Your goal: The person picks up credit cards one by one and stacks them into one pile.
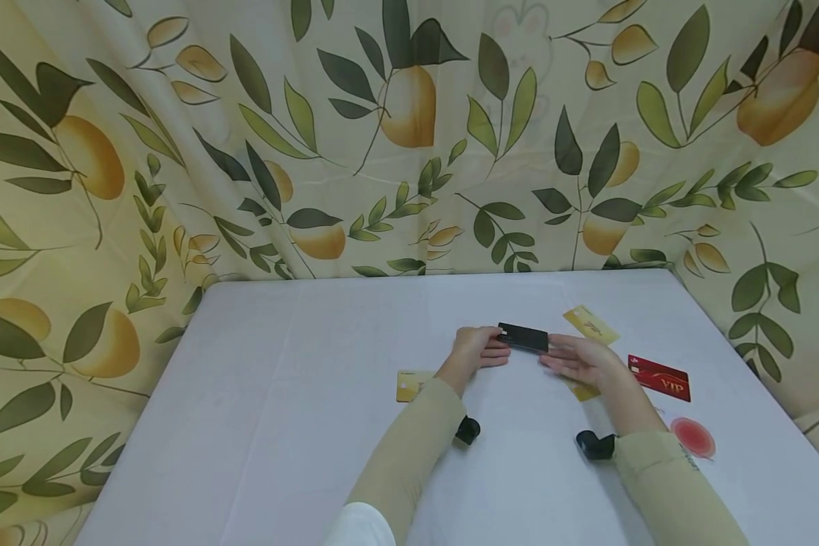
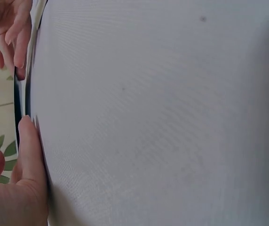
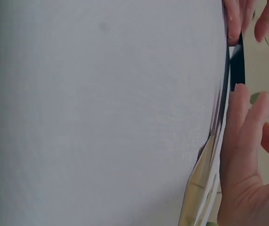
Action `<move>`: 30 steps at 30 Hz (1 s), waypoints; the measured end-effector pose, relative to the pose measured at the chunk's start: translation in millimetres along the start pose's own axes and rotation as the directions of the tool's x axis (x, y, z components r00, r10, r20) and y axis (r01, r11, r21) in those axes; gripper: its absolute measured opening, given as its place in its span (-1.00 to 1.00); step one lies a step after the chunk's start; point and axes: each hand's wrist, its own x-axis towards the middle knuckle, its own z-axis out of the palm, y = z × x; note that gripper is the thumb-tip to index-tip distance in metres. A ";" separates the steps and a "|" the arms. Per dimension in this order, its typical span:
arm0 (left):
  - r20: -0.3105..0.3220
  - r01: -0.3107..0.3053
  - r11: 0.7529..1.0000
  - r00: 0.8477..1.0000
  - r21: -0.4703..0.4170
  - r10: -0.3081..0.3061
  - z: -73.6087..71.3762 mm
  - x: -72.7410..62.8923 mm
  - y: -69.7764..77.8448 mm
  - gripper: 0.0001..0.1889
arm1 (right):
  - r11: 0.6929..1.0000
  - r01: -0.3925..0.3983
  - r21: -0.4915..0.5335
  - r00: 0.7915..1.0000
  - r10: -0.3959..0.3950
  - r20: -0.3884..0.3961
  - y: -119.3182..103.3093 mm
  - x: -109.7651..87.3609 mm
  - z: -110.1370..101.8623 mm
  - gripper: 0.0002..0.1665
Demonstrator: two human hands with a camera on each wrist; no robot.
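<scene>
A black bank-style card (image 1: 522, 337) is held between both hands over the white tabletop. My left hand (image 1: 476, 351) grips its left end, with the thumb at the far corner and the fingers below. The right hand (image 1: 583, 358) touches the right end with fairly straight fingers. The left wrist view shows the left hand (image 2: 19, 188) low at the left, with the other hand above it. Seen almost edge-on, the dark card (image 3: 238, 66) spans the gap to the right hand (image 3: 247, 165) in the right wrist view.
One gold card (image 1: 590, 324) lies beyond the right hand, another (image 1: 585, 390) partly under it. A third gold card (image 1: 412, 385) is beside the left forearm. Right of them are a red VIP card (image 1: 659, 378) and a round red item (image 1: 692, 437). Fruit-patterned curtains (image 1: 409, 189) hang behind.
</scene>
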 end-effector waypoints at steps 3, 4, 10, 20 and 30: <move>-0.021 -0.003 1.000 1.000 -0.011 0.003 -1.6 -1.1 0.0 -0.88 | 1.000 -0.003 0.007 1.000 0.003 -0.011 1.5 1.6 1.9 -0.28; -0.028 -0.003 1.000 1.000 -0.016 0.002 -2.0 -1.5 0.4 -0.88 | 1.000 -0.004 0.010 1.000 0.004 -0.017 2.1 2.3 2.7 -0.29; -0.076 0.005 0.999 0.997 -0.040 -0.008 -5.1 -3.2 2.1 -0.85 | 0.999 -0.006 0.036 0.998 0.009 -0.064 6.3 7.7 8.4 -0.29; -0.109 0.024 1.000 0.994 0.010 -0.022 -12.3 -4.0 3.7 -0.74 | 1.000 -0.007 -0.019 0.996 0.005 -0.094 10.8 8.1 18.7 -0.26; 0.000 0.062 0.998 0.998 0.005 -0.062 -37.8 -6.3 7.8 -0.68 | 0.996 0.010 -0.084 0.998 -0.015 -0.054 15.3 0.8 32.7 -0.27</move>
